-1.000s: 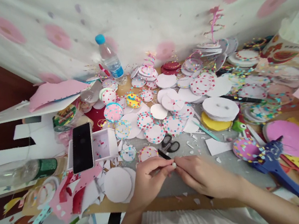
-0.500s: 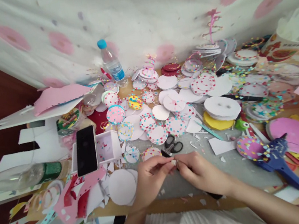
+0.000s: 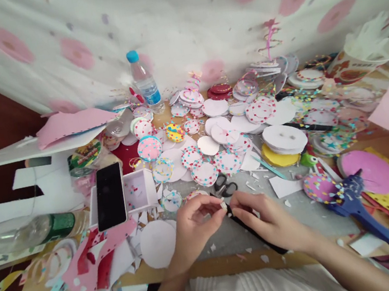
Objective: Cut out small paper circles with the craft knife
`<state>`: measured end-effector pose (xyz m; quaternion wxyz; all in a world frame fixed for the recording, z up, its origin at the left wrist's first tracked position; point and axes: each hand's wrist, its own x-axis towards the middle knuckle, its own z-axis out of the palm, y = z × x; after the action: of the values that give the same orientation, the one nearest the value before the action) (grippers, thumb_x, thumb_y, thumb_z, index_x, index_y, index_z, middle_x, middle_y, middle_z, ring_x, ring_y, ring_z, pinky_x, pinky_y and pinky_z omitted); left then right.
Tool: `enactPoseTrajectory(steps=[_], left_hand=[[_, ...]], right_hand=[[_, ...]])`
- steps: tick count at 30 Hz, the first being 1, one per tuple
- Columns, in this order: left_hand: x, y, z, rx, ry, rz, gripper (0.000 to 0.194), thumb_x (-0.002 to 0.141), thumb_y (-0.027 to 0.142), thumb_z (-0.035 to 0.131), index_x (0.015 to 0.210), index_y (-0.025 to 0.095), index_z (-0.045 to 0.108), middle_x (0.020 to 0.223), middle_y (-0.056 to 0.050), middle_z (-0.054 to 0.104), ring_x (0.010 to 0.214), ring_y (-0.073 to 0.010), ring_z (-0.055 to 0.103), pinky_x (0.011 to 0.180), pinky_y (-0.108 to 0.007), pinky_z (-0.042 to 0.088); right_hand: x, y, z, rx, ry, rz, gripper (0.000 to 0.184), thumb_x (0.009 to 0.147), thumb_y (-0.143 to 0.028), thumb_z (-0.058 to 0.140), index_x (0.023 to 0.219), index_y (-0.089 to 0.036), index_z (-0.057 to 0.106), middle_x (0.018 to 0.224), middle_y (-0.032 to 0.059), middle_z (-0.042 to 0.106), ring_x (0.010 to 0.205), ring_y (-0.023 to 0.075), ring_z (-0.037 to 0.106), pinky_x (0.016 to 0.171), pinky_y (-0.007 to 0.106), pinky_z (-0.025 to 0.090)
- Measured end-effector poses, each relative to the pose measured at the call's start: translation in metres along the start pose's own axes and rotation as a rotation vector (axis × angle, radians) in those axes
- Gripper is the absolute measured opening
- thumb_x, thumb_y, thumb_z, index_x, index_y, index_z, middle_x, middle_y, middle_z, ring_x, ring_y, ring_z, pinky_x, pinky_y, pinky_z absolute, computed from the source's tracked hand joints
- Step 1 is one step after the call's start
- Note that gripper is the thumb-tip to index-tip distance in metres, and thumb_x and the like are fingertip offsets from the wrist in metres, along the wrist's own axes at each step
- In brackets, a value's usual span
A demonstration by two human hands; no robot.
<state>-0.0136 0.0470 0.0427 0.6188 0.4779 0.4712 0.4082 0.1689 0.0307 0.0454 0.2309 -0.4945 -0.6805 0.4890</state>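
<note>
My left hand (image 3: 192, 227) and my right hand (image 3: 265, 218) meet at the near edge of the table, fingertips pinched together on a tiny white piece (image 3: 223, 205). A thin black stick (image 3: 256, 231) runs under my right hand toward the table edge. What exactly each hand grips is too small to name. Black-handled scissors (image 3: 223, 187) lie just beyond the fingers, and a plain white paper circle (image 3: 157, 244) lies left of my left hand.
Several dotted and plain paper circles (image 3: 204, 171) cover the table's middle and back. A black phone (image 3: 109, 196) rests on a white box at left, a water bottle (image 3: 144, 82) stands at the back, a blue glue gun (image 3: 359, 208) lies at right.
Both hands have shifted slightly away from me and stayed pinched together. More of the black stick shows under my right hand. The view has tilted a little.
</note>
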Motion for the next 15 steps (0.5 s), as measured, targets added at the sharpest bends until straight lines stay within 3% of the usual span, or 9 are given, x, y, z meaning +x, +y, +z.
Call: enactPoseTrajectory(steps=[5,11,15], left_hand=[[-0.004,-0.0019,-0.0038,0.134,-0.077,0.103,0.01,0.077,0.017,0.07,0.086,0.019,0.074,0.078,-0.005,0.071,0.068,-0.0151,0.064,0.067,-0.024,0.054],[-0.0061,-0.0038,-0.0002,0.129,-0.094,0.09,0.009,0.077,0.017,0.07,0.084,0.019,0.074,0.075,-0.005,0.07,0.065,-0.0156,0.063,0.064,-0.025,0.053],[-0.0041,-0.0035,0.0012,0.252,-0.105,0.206,0.011,0.078,0.016,0.068,0.088,0.02,0.074,0.074,-0.005,0.069,0.064,-0.0153,0.063,0.063,-0.025,0.052]], right_hand=[[0.0011,-0.0058,0.003,-0.076,-0.012,-0.108,0.023,0.098,-0.024,0.035,0.078,-0.023,0.046,0.067,-0.0029,0.049,0.059,0.0123,0.046,0.057,0.024,0.036],[0.0012,-0.0043,0.0086,-0.096,0.021,-0.117,0.022,0.091,-0.018,0.037,0.07,-0.024,0.035,0.06,-0.0065,0.036,0.051,0.0114,0.037,0.052,0.025,0.028],[-0.0014,-0.0019,0.0098,-0.074,0.044,-0.089,0.025,0.096,-0.021,0.033,0.072,-0.023,0.041,0.061,-0.0046,0.043,0.054,0.0118,0.041,0.054,0.024,0.032]])
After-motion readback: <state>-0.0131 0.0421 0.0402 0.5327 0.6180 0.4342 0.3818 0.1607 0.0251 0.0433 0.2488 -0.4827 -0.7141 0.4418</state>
